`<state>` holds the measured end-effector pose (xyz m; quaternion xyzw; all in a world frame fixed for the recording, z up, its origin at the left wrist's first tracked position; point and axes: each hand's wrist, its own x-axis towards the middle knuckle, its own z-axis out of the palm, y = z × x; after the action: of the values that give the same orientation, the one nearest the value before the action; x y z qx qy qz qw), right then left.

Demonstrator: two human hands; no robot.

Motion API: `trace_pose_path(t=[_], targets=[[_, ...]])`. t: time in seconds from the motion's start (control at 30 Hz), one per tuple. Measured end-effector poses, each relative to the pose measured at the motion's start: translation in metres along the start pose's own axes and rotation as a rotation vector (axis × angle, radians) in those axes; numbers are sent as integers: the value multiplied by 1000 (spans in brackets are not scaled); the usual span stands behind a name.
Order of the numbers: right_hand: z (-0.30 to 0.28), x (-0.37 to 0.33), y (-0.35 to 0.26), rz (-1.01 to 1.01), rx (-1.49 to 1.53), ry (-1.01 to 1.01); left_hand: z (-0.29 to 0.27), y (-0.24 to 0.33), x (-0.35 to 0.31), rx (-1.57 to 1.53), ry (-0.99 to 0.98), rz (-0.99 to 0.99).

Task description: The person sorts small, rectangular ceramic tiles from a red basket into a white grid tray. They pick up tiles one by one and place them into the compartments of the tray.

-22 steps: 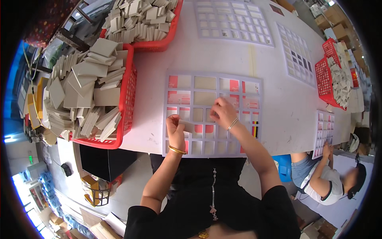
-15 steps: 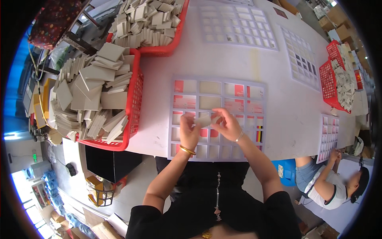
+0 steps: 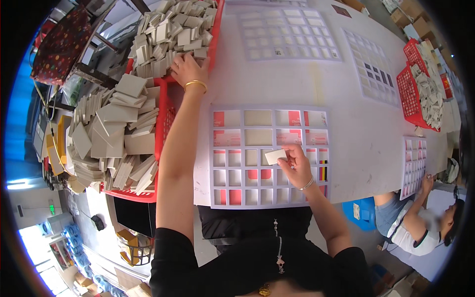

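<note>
My left hand (image 3: 188,70) reaches to the near edge of the far red basket (image 3: 215,37). Its fingers are apart and bent over small whitish board pieces (image 3: 166,32), touching them at the rim. Between thumb and fingers, my right hand (image 3: 297,167) pinches a small whitish board piece (image 3: 275,157) above a compartmented white tray (image 3: 269,206). The tray is a grid of rectangular cells. Some cells show red-and-white printed bottoms, others plain beige or white ones.
A nearer red basket (image 3: 159,143) holds larger whitish boards (image 3: 108,123). Further gridded trays (image 3: 292,32) lie across the white table (image 3: 356,148). Red baskets (image 3: 413,96) of pieces stand at the right. A co-worker (image 3: 413,222) sits at right beside another tray (image 3: 413,163).
My hands were together over the tray with a small piece between them. The left has moved away, up and left to the far basket; the right keeps a piece over the tray.
</note>
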<state>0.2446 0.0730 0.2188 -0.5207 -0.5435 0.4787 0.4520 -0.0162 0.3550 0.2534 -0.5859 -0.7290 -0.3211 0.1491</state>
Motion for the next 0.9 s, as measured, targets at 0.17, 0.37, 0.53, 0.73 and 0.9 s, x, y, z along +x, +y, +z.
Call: trace_pose_path(t=[0.17, 0.37, 0.53, 0.73, 0.9], targets=[[10, -2, 3, -96, -231, -14, 15, -6, 5, 39, -34, -37], [38, 4, 16, -65, -219, -228, 29, -22, 2, -618, 177, -120], [19, -7, 14, -38, -387, -261, -63, 4, -90, -1227, -129, -139], [13, -24, 19, -46, -309, -258, -137, -24, -230, -891, -654, -41], [21, -27, 25, -80, -530, -208, -158, -42, -260, -888, -863, -102]])
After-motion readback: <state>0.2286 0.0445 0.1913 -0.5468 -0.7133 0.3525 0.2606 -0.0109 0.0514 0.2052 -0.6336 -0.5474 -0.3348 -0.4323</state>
